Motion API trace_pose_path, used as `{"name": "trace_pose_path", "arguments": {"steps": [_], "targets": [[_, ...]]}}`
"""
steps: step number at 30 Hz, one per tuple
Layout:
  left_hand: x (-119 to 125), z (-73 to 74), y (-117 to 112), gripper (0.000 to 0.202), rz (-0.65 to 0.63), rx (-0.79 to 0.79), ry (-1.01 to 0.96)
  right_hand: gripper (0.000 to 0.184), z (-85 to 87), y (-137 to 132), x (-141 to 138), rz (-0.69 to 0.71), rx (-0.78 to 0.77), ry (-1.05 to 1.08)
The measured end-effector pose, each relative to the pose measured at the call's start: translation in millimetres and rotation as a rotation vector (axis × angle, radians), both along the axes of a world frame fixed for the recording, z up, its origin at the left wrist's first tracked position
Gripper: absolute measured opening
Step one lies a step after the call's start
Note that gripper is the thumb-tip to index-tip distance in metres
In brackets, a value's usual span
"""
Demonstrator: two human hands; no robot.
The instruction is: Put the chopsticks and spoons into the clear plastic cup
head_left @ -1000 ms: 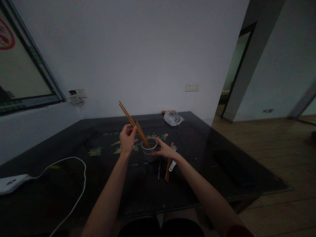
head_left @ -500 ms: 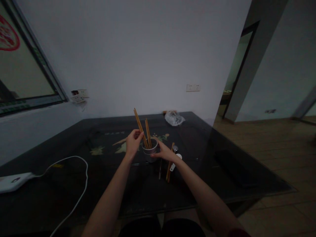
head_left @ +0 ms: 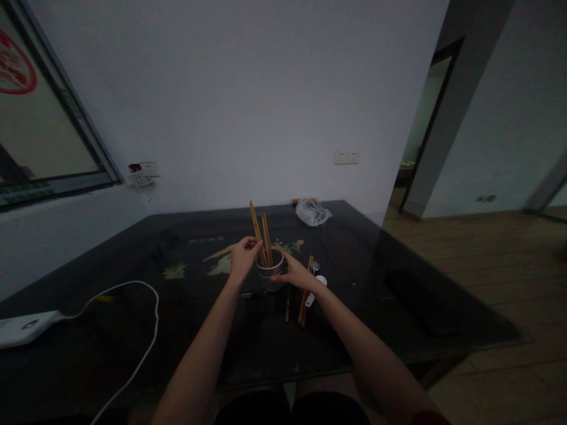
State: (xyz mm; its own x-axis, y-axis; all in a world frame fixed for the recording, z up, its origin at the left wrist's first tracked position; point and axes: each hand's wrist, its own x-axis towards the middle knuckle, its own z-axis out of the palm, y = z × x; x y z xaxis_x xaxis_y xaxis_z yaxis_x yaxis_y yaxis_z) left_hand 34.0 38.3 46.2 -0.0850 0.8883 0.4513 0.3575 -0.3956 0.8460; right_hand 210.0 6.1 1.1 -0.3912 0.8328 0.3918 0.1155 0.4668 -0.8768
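Note:
My left hand (head_left: 244, 255) pinches wooden chopsticks (head_left: 256, 223) whose lower ends are inside a metal cup (head_left: 269, 271). More chopsticks (head_left: 266, 233) lean in the cup just to the right of these. My right hand (head_left: 292, 273) is wrapped round the cup's right side, thumb toward me. Beside my right wrist, another pair of chopsticks (head_left: 303, 313) lies on the table, with a white spoon (head_left: 309, 300) and a metal spoon (head_left: 315, 267) close to it. A thin utensil (head_left: 287, 310) lies left of that pair; its upper part is hidden.
The dark glossy table (head_left: 381, 354) has a painted flower pattern. A crumpled plastic bag (head_left: 312, 213) lies near the wall. On the left is a white device (head_left: 26, 330) with a white cable (head_left: 155, 319). A dark flat object (head_left: 420, 301) lies at the right.
My left hand has moved slightly right with its chopsticks, which now stand more upright and nearer the others in the cup. My right hand stays on the cup.

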Motion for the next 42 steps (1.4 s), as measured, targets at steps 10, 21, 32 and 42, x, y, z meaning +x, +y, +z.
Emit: {"name": "trace_pose_path", "arguments": {"steps": [10,21,32,42], "targets": [[1.0,-8.9,5.2,0.023,0.005,0.003,0.100,0.087,-0.7,-1.1,0.2,-0.048,0.018,-0.008],[1.7,-11.5,6.7,0.025,-0.033,0.026,0.049,0.084,2.0,-2.9,1.0,-0.055,0.013,-0.015],[2.1,-8.6,4.3,0.024,-0.017,0.050,-0.016,0.086,3.7,-5.0,0.5,-0.044,0.020,-0.007],[-2.4,-6.6,0.5,0.026,0.016,0.154,-0.120,0.084,-0.9,-1.7,3.1,-0.052,-0.012,-0.033]]}}
